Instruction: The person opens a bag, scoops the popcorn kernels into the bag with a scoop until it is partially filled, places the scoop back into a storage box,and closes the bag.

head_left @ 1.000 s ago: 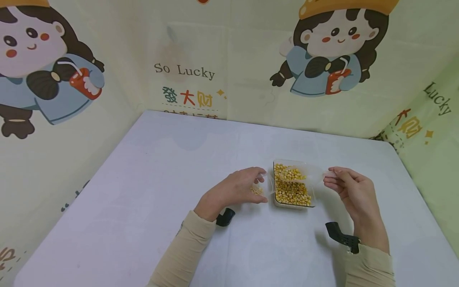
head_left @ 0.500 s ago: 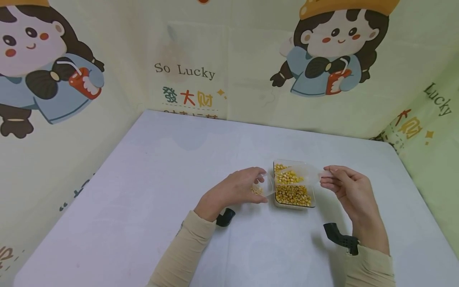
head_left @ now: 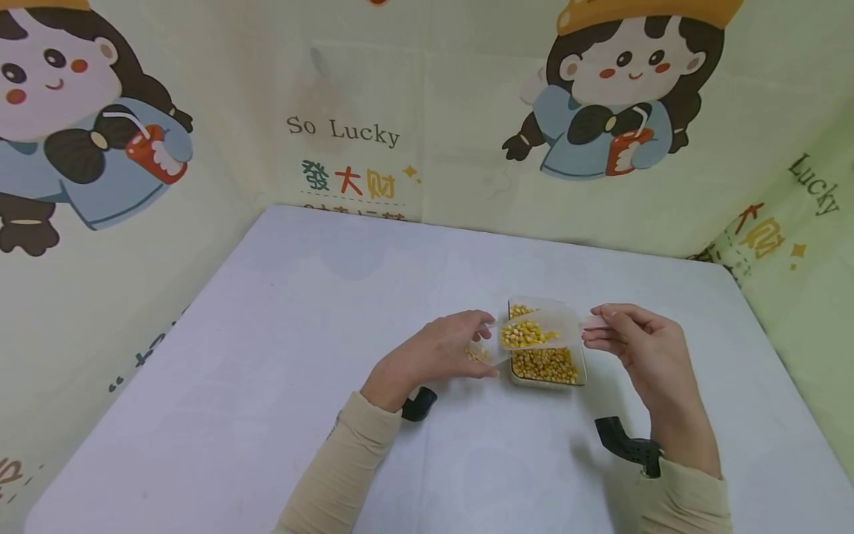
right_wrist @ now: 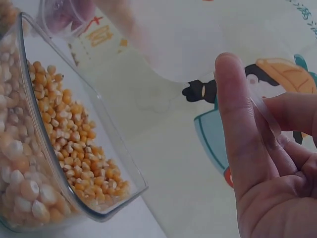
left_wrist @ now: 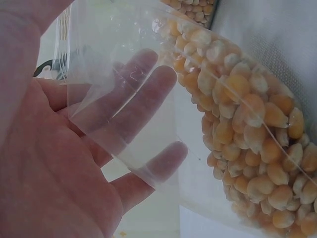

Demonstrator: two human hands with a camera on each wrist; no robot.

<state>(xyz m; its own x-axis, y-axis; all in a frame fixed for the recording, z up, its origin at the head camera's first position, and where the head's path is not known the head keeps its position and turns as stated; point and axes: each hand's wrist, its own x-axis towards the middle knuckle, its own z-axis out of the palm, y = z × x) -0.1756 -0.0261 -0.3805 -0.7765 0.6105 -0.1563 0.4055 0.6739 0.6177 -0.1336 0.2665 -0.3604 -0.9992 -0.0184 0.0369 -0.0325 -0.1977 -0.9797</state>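
Corn (left_wrist: 257,153) was already partly filling the clear cup (left_wrist: 213,124) gripped by the left hand (head_left: 440,345); the right hand (head_left: 643,360) pinched a loaded scoop (head_left: 565,325) over the glass box (head_left: 545,384), plenty left there, so probably not done.

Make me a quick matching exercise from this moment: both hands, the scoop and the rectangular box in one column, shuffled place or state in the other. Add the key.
Column 1
1. Left hand
2. Translucent scoop
3. Right hand
4. Clear rectangular box

Column 2
A. Pinches a handle between thumb and fingers
B. Stands on the white table
C. Holds a clear plastic container
D. Raised over part of the box, loaded with corn kernels

Pairs: 1-C, 2-D, 3-A, 4-B
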